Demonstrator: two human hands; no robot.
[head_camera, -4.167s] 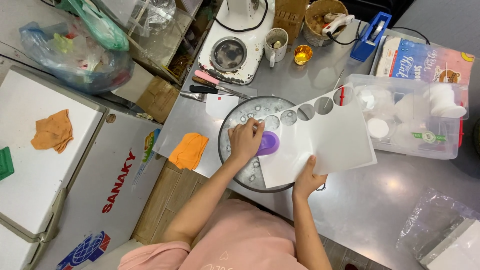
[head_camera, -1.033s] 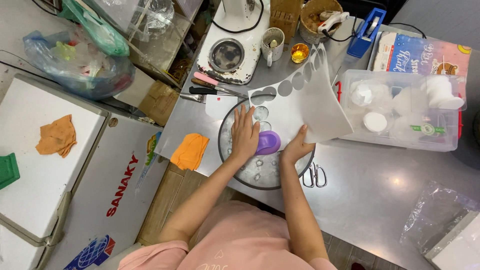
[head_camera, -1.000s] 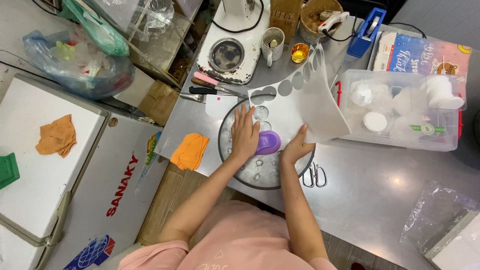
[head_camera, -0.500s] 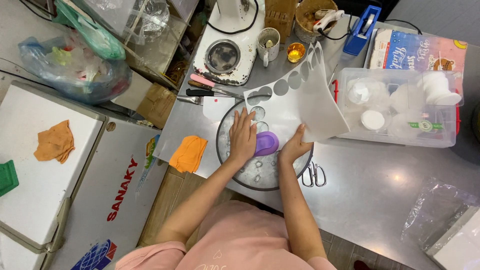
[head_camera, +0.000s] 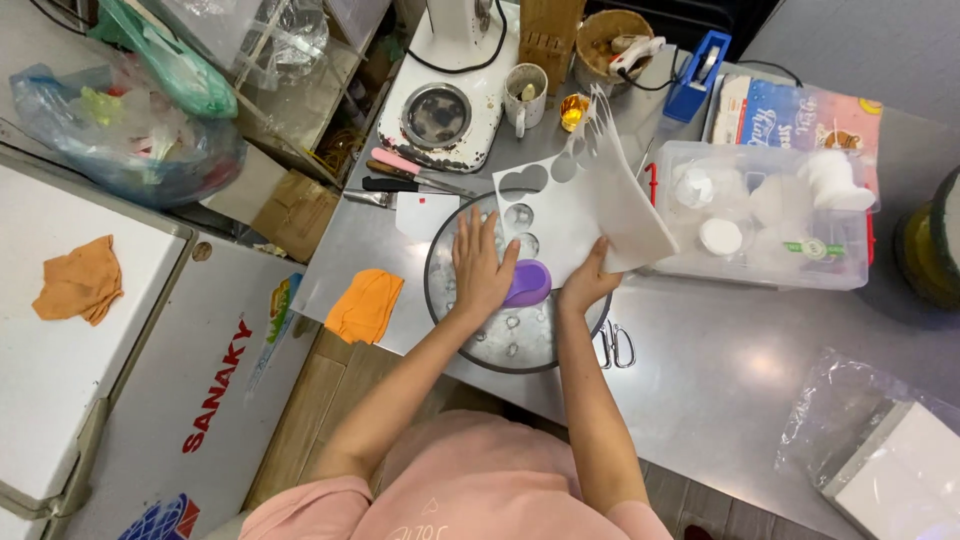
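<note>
- Working on a grey metal worktop (head_camera: 720, 360), the person stands over a round metal tray (head_camera: 520, 335) that lies near the front edge.
- A clear plastic box (head_camera: 770, 215) with white round pieces sits just to the right of the tray, touching the lifted sheet or very near it.
- The white sheet (head_camera: 590, 205), with heart-shaped and round holes cut along its edge, is tilted up from the tray, its far side raised toward the box.
- The right hand (head_camera: 588, 285) pinches the near edge of the sheet; its grip is pressed together on the paper.
- The left hand (head_camera: 480, 265) lies flat with fingers spread beside a purple punch (head_camera: 527, 282) that rests on the tray under the sheet.
- In my judgement, the sheet should be held taut and slid squarely into the punch, while the left hand keeps the punch from sliding.
- Small scissors (head_camera: 618, 345) lie on the worktop just right of the tray.
</note>
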